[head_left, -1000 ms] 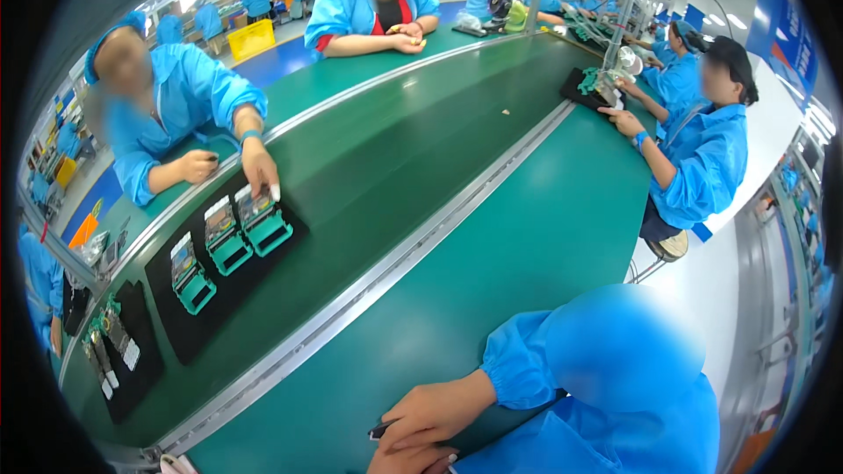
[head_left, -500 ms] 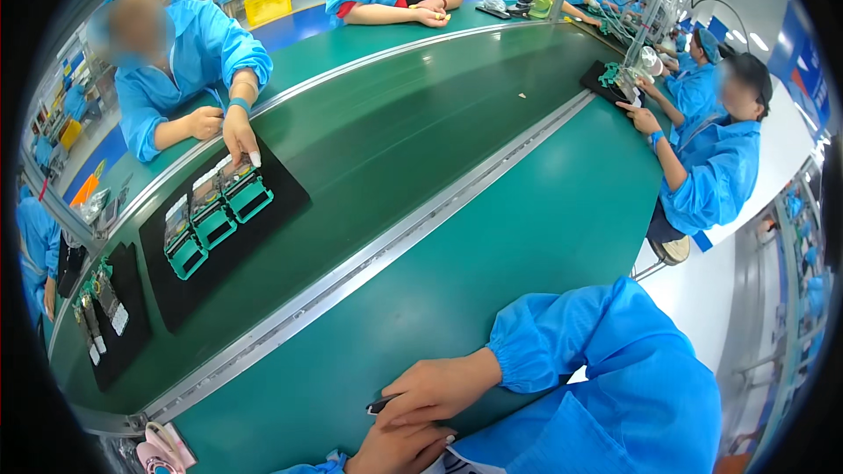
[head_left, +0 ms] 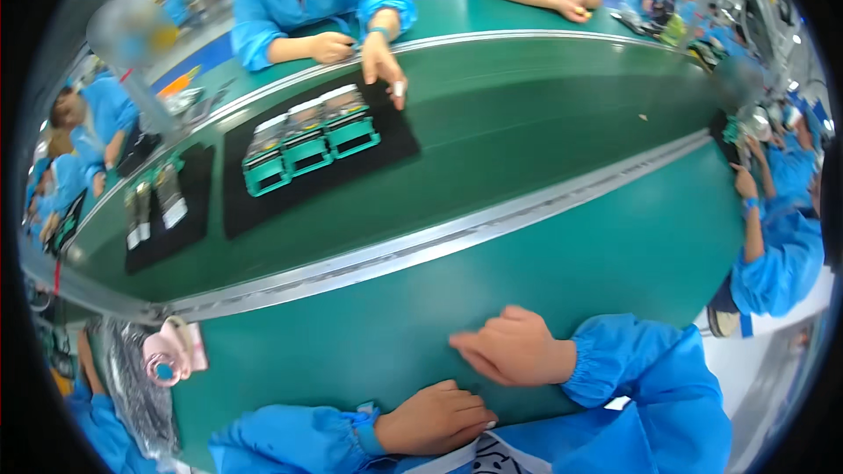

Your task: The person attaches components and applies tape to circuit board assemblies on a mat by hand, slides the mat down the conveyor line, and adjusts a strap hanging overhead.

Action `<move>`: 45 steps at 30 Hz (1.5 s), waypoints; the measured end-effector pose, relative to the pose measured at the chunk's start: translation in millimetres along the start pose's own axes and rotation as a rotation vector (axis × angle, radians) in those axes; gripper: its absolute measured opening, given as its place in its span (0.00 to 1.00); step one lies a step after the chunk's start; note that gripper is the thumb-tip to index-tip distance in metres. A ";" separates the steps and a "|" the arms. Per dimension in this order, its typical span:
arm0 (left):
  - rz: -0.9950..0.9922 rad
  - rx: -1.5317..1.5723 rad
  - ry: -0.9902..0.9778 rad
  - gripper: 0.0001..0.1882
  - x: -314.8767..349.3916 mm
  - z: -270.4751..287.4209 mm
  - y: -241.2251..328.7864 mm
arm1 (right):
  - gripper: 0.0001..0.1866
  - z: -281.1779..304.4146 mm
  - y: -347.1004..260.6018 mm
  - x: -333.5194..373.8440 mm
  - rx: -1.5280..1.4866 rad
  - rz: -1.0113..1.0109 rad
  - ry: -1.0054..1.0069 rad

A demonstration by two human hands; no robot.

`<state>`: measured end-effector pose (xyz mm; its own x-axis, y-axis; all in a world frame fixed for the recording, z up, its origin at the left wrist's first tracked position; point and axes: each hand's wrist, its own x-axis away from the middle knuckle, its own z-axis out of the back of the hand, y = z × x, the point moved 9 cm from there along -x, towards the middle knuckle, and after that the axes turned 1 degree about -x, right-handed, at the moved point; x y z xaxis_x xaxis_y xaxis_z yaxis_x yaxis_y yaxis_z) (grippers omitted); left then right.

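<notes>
My left hand (head_left: pixel 436 419) rests back upward at the table's near edge, its fingers together and curled in toward my body. What lies under them is hidden. Up and to the right, my right hand (head_left: pixel 509 347) hovers over the green tabletop (head_left: pixel 351 347), apart from the left. Its index finger points left and the other fingers are folded, slightly blurred. The palm side cannot be seen, and no object shows in either hand.
Beyond a metal rail (head_left: pixel 351 276), the dark green belt (head_left: pixel 518 136) carries a black mat (head_left: pixel 241 211) with green-framed electronic units (head_left: pixel 307 154). A co-worker's hand (head_left: pixel 384 70) hangs beside them. Another mat (head_left: pixel 198 197) holds smaller parts. A pink round device (head_left: pixel 167 355) sits left, near clear plastic wrapping (head_left: pixel 132 369).
My right hand has lifted off my left and moved right; the small black thing at its fingers is out of sight. The view has swung left. The co-worker's hand has left the units.
</notes>
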<state>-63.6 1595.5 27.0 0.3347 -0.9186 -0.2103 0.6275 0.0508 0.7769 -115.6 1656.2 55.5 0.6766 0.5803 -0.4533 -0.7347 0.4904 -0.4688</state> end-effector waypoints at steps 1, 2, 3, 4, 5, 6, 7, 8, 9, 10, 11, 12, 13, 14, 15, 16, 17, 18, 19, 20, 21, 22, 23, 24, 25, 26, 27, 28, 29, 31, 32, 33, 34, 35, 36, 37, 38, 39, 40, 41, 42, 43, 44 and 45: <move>-0.006 0.016 -0.029 0.07 -4.5 -2.4 1.8 | 0.17 -20.3 19.8 1.3 0.176 -0.125 -0.187; 0.027 0.029 -0.004 0.07 -6.8 -1.3 1.5 | 0.16 -11.8 22.7 4.1 0.045 -0.065 -0.013; 0.049 0.018 0.000 0.07 -11.8 -2.6 0.2 | 0.16 -1.5 22.7 6.5 0.026 -0.050 -0.008; 0.054 0.001 -0.001 0.07 -18.5 -6.8 3.8 | 0.14 20.2 13.8 8.7 0.059 -0.001 0.023; 0.059 -0.014 -0.003 0.08 -26.3 -10.7 7.7 | 0.12 36.3 8.8 10.8 0.091 0.047 0.056; 0.068 -0.020 -0.003 0.08 -41.0 -14.6 6.5 | 0.12 40.8 20.9 17.4 0.083 0.053 0.060; 0.072 -0.003 0.001 0.08 -55.6 -18.2 5.8 | 0.12 38.1 38.9 24.6 0.091 0.023 0.030; 0.076 0.015 0.007 0.08 -69.7 -22.2 4.9 | 0.13 38.9 53.8 30.9 0.100 -0.007 -0.002; 0.084 0.000 -0.008 0.08 -73.3 -23.3 -1.4 | 0.13 43.7 57.0 30.8 0.093 -0.004 0.020; 0.068 -0.001 0.002 0.08 -80.3 -24.5 -3.0 | 0.13 58.9 55.9 31.8 0.094 0.023 0.041; 0.052 -0.001 0.014 0.07 -86.8 -25.5 -4.9 | 0.13 69.3 58.1 33.4 0.095 0.050 0.062; 0.069 0.000 0.016 0.07 -94.9 -29.0 -6.7 | 0.13 70.1 66.5 38.5 0.079 0.054 0.062; 0.069 -0.005 0.013 0.07 -104.0 -30.8 -8.3 | 0.13 65.6 79.8 43.6 0.036 0.027 0.041; 0.070 -0.010 0.010 0.07 -111.5 -33.7 -9.1 | 0.12 63.0 89.7 49.5 -0.007 0.001 0.019; 0.083 -0.016 0.021 0.07 -119.8 -35.9 -13.5 | 0.12 71.5 94.8 54.5 -0.017 0.015 0.014; 0.070 -0.020 0.050 0.07 -127.0 -36.8 -15.1 | 0.14 80.5 91.6 60.1 0.003 0.091 -0.024; 0.057 -0.025 0.079 0.07 -133.2 -37.7 -16.5 | 0.16 84.0 89.4 64.5 0.024 0.168 -0.062; 0.062 -0.028 0.083 0.07 -139.2 -40.5 -20.6 | 0.16 81.6 96.1 67.6 0.019 0.173 -0.062; 0.063 -0.027 0.054 0.07 -144.7 -46.3 -24.1 | 0.15 69.9 109.1 70.6 0.041 0.119 -0.121; 0.062 -0.025 0.025 0.07 -148.8 -51.5 -26.9 | 0.15 61.0 120.0 73.6 0.063 0.063 -0.180; 0.071 -0.017 0.025 0.07 -150.3 -50.6 -26.2 | 0.15 60.9 119.9 74.4 0.052 0.060 -0.185; 0.084 -0.018 0.002 0.07 -151.9 -50.2 -27.1 | 0.14 63.2 120.2 73.4 0.036 0.063 -0.170; 0.096 -0.019 -0.023 0.07 -152.3 -50.9 -27.3 | 0.13 65.2 120.4 72.4 0.020 0.064 -0.155; 0.094 -0.014 -0.025 0.07 -154.3 -52.5 -27.3 | 0.13 66.4 122.9 73.3 0.020 0.049 -0.166; 0.087 0.004 -0.027 0.07 -155.4 -53.0 -26.6 | 0.13 67.9 123.8 73.3 0.001 0.054 -0.147; 0.090 0.000 -0.013 0.08 -155.5 -51.2 -26.7 | 0.12 69.8 124.1 73.5 -0.017 0.057 -0.126; 0.092 -0.010 -0.001 0.08 -156.7 -48.6 -27.1 | 0.12 71.1 126.4 73.5 -0.012 0.043 -0.131; 0.094 -0.013 -0.009 0.08 -158.6 -47.6 -25.9 | 0.12 72.6 126.5 73.6 -0.022 0.047 -0.139; 0.083 -0.003 -0.014 0.08 -160.2 -48.5 -23.0 | 0.12 74.0 125.9 74.5 -0.031 0.051 -0.145; 0.111 -0.014 -0.041 0.08 -163.6 -51.4 -26.4 | 0.12 75.3 129.0 77.1 -0.033 0.046 -0.148; 0.092 -0.011 -0.050 0.08 -165.2 -52.7 -24.3 | 0.12 76.0 129.1 78.4 -0.047 0.058 -0.152; 0.107 -0.010 -0.044 0.08 -165.8 -54.3 -25.0 | 0.12 75.2 131.7 80.4 -0.032 0.044 -0.149; 0.121 -0.010 -0.037 0.08 -166.5 -55.3 -25.2 | 0.13 74.3 130.9 82.5 -0.034 0.061 -0.144; 0.103 -0.009 -0.044 0.08 -167.7 -56.5 -21.7 | 0.13 75.6 128.8 84.2 -0.035 0.080 -0.139; 0.116 -0.021 -0.059 0.08 -168.7 -58.2 -22.3 | 0.13 78.1 129.5 85.7 -0.016 0.071 -0.137; 0.128 -0.034 -0.071 0.08 -169.7 -60.0 -23.1 | 0.15 77.7 130.0 87.6 -0.030 0.060 -0.172; 0.125 -0.020 -0.062 0.08 -171.1 -60.7 -23.0 | 0.16 77.0 130.4 89.3 -0.045 0.050 -0.208; 0.106 -0.020 -0.064 0.08 -172.9 -62.3 -21.5 | 0.16 77.4 132.2 91.5 -0.028 0.042 -0.207; 0.119 -0.026 -0.074 0.08 -174.2 -64.5 -23.2 | 0.15 78.9 134.2 93.6 -0.039 0.046 -0.177; 0.130 -0.031 -0.082 0.08 -175.5 -66.4 -25.3 | 0.14 80.8 135.6 95.3 -0.050 0.050 -0.149; 0.120 -0.040 -0.075 0.07 -176.6 -66.2 -25.1 | 0.14 80.7 136.2 95.4 -0.031 0.047 -0.153; 0.101 -0.039 -0.070 0.07 -177.1 -65.6 -23.0 | 0.14 80.0 136.4 95.2 -0.049 0.046 -0.162; 0.116 -0.053 -0.070 0.07 -176.8 -65.3 -23.9 | 0.14 79.1 137.4 95.3 -0.068 0.044 -0.173; 0.132 -0.063 -0.071 0.07 -175.6 -66.3 -25.3 | 0.14 78.3 138.6 96.0 -0.051 0.037 -0.181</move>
<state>-91.6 1781.5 5.0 0.3680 -0.9275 -0.0650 0.6251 0.1951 0.7558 -156.4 1830.7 6.4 0.6258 0.7070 -0.3294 -0.7524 0.4358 -0.4940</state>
